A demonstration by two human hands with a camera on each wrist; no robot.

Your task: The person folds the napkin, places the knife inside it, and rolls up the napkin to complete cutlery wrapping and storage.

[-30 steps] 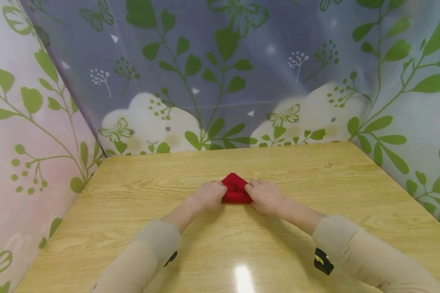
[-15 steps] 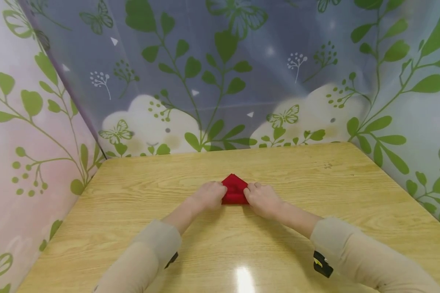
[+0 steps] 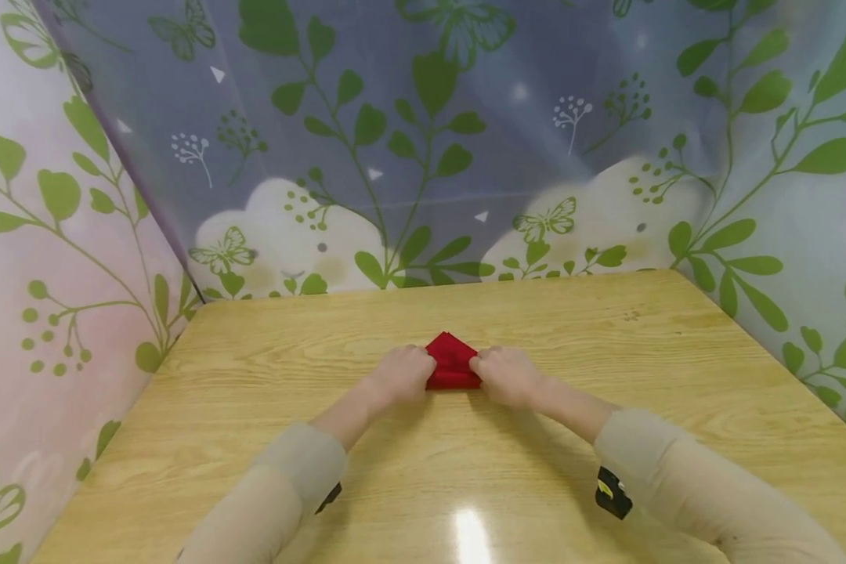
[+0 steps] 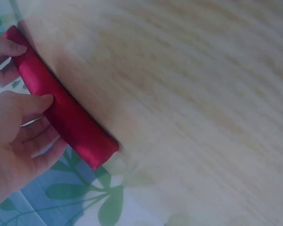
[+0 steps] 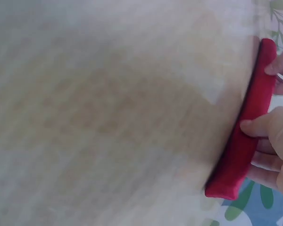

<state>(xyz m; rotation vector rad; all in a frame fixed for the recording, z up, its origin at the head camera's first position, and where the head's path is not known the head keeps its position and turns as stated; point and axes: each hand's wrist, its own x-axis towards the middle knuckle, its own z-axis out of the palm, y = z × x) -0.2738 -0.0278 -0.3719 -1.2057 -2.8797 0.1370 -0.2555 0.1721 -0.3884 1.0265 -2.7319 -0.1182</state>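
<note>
A piece of red cloth [image 3: 454, 374] lies on the wooden table in front of me, its near edge rolled into a thick band and its far part coming to a point. My left hand [image 3: 403, 374] grips the band near its left end. In the left wrist view, that thumb presses on top of the red cloth [image 4: 68, 113] while the fingers curl behind it. Toward the other end, my right hand [image 3: 509, 377] pinches the cloth the same way. The right wrist view has the right thumb on the roll [image 5: 247, 136], with fingers beyond it. The hands hide both ends in the head view.
The wooden table [image 3: 254, 407] stretches out around the cloth on all sides. Behind it hangs a blue backdrop [image 3: 409, 117] printed with green leaves and butterflies. Similar printed panels stand at left [image 3: 28, 258] and right [image 3: 832, 235].
My right hand has shifted very slightly left along the cloth. The left hand and the cloth's shape look nearly the same.
</note>
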